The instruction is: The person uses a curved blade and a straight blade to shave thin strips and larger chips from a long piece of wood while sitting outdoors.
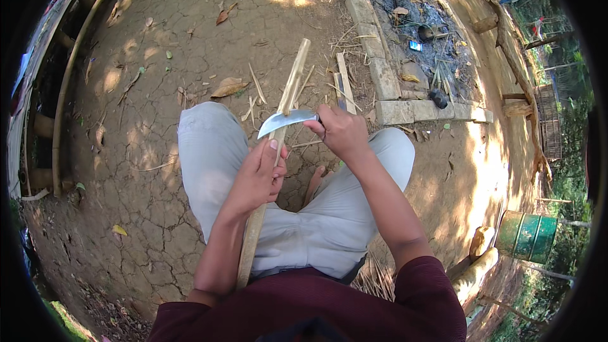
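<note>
Long wood strip (295, 77) slanting up from lap (304, 235), curved knife (286, 121) across it, left hand (259, 174) fingers curled round strip, right hand (343, 131) fingers closed on knife's handle end, thin slivers (257, 82) on cracked ground (142, 158), brick edging (384, 79) farther right.

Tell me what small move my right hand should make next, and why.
Perhaps push the knife lightly along the pale strip, away from the left hand: the right hand holds it across the strip, close to the left hand's grip.
</note>
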A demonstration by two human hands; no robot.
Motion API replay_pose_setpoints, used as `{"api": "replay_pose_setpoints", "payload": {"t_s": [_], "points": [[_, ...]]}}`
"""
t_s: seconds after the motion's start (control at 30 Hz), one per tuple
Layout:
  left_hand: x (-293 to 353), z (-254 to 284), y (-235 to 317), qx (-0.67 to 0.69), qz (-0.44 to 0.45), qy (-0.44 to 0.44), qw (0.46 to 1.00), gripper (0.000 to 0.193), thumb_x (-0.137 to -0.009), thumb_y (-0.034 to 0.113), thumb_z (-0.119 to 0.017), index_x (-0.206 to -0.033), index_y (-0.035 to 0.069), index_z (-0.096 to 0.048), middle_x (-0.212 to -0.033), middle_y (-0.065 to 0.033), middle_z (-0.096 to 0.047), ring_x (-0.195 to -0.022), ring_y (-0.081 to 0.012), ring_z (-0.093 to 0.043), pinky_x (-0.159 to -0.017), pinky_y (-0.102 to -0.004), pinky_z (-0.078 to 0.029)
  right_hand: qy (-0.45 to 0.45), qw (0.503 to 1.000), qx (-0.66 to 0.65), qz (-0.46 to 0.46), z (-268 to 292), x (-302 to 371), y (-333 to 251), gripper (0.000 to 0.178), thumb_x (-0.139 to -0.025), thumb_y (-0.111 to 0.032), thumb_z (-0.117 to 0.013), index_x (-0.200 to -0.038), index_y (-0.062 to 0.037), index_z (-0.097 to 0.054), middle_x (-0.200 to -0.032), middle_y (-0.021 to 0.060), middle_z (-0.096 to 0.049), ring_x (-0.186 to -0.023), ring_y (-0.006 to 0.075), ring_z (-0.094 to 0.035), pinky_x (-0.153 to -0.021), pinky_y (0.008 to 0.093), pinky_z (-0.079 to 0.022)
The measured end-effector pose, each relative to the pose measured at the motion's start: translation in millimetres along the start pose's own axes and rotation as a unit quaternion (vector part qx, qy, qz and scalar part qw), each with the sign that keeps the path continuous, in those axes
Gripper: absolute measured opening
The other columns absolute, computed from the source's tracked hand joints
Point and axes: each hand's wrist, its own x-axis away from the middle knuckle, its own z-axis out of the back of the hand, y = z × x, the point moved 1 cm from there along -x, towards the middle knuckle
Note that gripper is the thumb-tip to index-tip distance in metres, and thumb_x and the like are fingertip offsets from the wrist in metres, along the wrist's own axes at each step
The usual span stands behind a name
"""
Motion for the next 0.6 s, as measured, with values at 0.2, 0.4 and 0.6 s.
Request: {"api": "replay_pose_setpoints", "payload": {"t_s": [0.2,0.4,0.6], "points": [[-11.5,23.3,-12.1,0.044,0.004,-0.002,0.999,0.037,-0.108,0.042,-0.034,-0.101,0.009,-0.048,-0.068,0.004,-0.036,-0.043,-0.0032,-0.027,-0.036,-0.0216,-0.022,-0.113,0.989,0.002,-0.095,1.4,12.8,-21.2,0.047,-0.096,-0.052,-0.055,-0.076,-0.0097,-0.054,-0.056,0.0118,-0.06,-0.048,0.0308,-0.063,-0.04,0.0424,-0.047],[-6.7,16.8,-13.7,0.021,0.011,0.011,1.0,0.037,-0.108,0.043,-0.034,-0.102,0.009,-0.048,-0.068,0.0034,-0.036,-0.042,-0.0037,-0.027,-0.035,-0.0217,-0.023,-0.098,0.985,-0.077,-0.117,7.5,16.3,-24.1,0.047,-0.098,-0.049,-0.053,-0.078,-0.0068,-0.055,-0.059,0.0145,-0.062,-0.05,0.0364,-0.062,-0.043,0.0459,-0.047],[-10.0,8.1,-6.6,0.015,0.015,-0.015,1.0,0.036,-0.108,0.042,-0.034,-0.102,0.009,-0.048,-0.068,0.0029,-0.037,-0.043,-0.0039,-0.028,-0.036,-0.0215,-0.024,-0.129,0.951,-0.22,-0.172,1.7,30.5,-13.2,0.045,-0.097,-0.05,-0.054,-0.079,-0.0089,-0.056,-0.06,0.0135,-0.062,-0.05,0.0363,-0.062,-0.043,0.0459,-0.047]]}}
